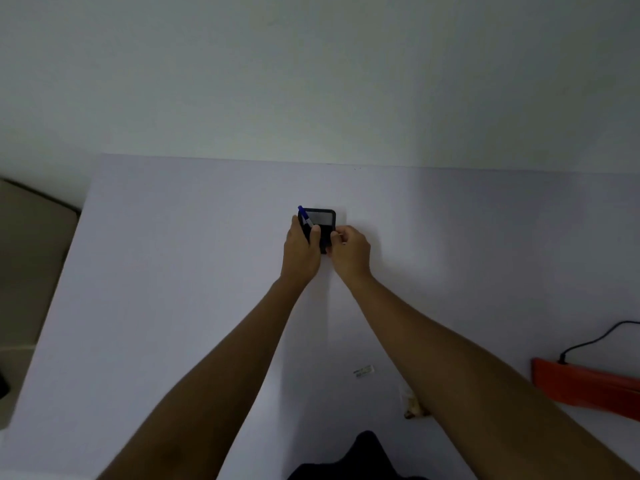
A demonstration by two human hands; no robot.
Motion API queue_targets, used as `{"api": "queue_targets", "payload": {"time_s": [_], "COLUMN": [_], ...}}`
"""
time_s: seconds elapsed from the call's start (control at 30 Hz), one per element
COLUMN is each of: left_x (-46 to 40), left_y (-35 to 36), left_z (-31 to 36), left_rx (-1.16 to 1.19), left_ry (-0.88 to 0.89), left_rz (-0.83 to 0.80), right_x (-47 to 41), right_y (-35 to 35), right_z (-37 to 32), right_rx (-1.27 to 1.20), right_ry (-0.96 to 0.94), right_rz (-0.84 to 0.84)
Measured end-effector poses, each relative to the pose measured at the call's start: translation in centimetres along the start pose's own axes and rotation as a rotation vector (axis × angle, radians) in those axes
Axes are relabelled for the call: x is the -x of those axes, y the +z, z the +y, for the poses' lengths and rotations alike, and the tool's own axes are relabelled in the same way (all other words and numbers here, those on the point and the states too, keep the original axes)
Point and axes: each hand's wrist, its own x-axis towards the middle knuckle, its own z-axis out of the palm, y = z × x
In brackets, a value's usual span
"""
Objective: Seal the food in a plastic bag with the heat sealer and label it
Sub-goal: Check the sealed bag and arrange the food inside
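Note:
Both arms reach far out over the white table. My left hand grips a small black device with a grey screen and also holds a blue pen against it. My right hand pinches the device's right edge, with something small and pale between its fingertips. The orange heat sealer lies at the right edge with a black cord plugged in. A clear bag with brownish food lies partly hidden under my right forearm.
A small white label strip lies on the table near my right forearm. A beige seat or cushion stands left of the table. A white wall runs behind the table's far edge. Dark clothing shows at the bottom.

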Motion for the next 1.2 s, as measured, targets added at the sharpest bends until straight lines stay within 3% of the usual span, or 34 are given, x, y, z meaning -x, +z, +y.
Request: {"api": "queue_targets", "payload": {"time_s": [0.3,0.4,0.53,0.8,1.2], "left_x": [1.8,6.1,13.2,23.2,23.9], "left_y": [0.2,0.5,2.2,6.7,9.2], "left_z": [0.4,0.1,-1.8,-5.9,-6.4], "left_rx": [-0.121,-0.266,-0.354,-0.38,-0.461], "left_ry": [-0.089,0.041,0.107,0.012,-0.002], "left_rz": [0.041,0.109,-0.031,-0.314,-0.245], "right_x": [1.3,4.1,9.4,18.7,21.9], "right_y": [-1.7,-3.6,-6.1,-9.0,-11.1], "right_z": [1.4,3.7,8.0,15.6,18.3], "right_rx": [-0.013,-0.008,0.045,0.1,0.059], "right_ry": [-0.035,-0.025,0.013,0.138,0.148], "right_rz": [-0.049,-0.05,-0.05,-0.043,-0.053]}}
